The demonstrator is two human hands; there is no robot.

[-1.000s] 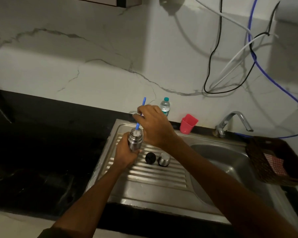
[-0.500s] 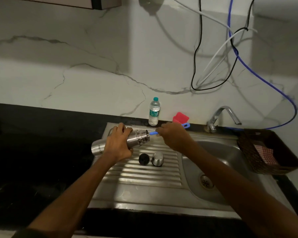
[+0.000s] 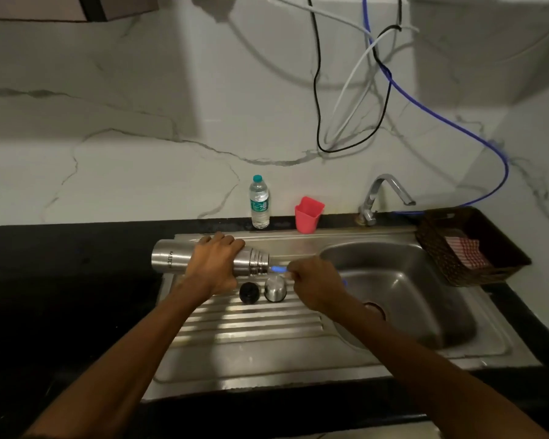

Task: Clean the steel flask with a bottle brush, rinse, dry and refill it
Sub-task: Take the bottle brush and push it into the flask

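Over a steel sink's draining board (image 3: 251, 337), the left hand (image 3: 214, 267) wraps its fingers around a steel flask (image 3: 171, 259) held sideways, mouth pointing right. The right hand (image 3: 317, 285) pinches the blue handle of a bottle brush (image 3: 278, 269) entering the flask's mouth.

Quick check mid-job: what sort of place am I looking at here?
Most likely a home kitchen counter: a steel sink with ribbed drainboard set in a black countertop, a tap at the back, and a marble-look wall.
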